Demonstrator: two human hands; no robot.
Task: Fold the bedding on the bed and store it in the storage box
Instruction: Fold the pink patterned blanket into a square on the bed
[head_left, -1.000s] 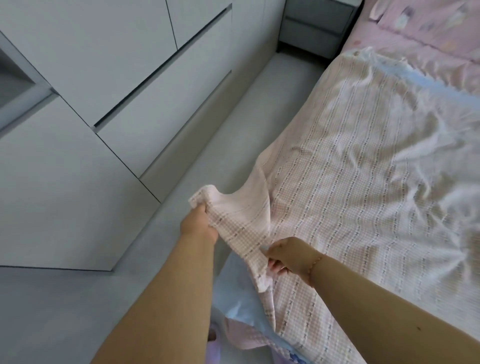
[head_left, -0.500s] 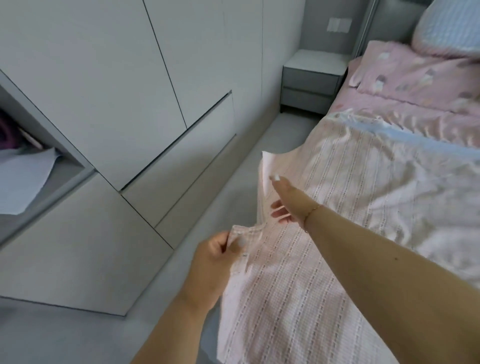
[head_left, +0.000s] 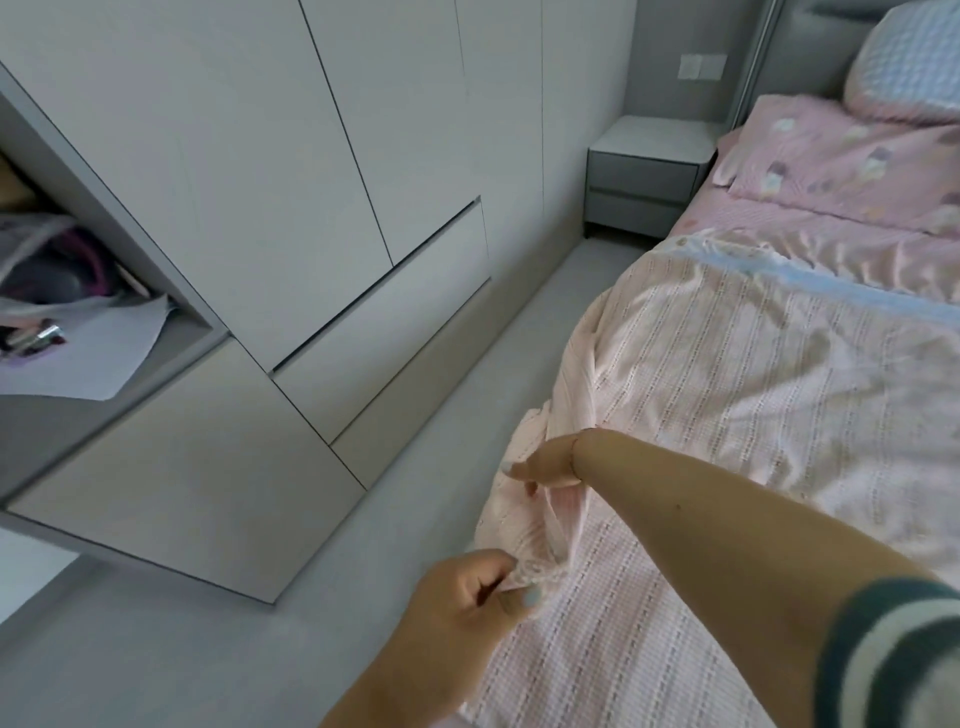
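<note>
Now the left hand pinches the edge of the pink blanket, which lies spread on the bed; the right hand reaches along this edge, grip unclear. A one-hand pinch may slip and the fold go crooked. No storage box is visible; the open shelf holds paper and bags.

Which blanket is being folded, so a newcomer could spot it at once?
Start at the bed on the right, with pink pillows at its head. The blanket is the pale pink waffle-weave layer across its middle, its near-left edge gripped by the left hand and touched by the right hand. Unlike the smooth pink sheet beyond, it has ribbed, dotted stripes.
</note>
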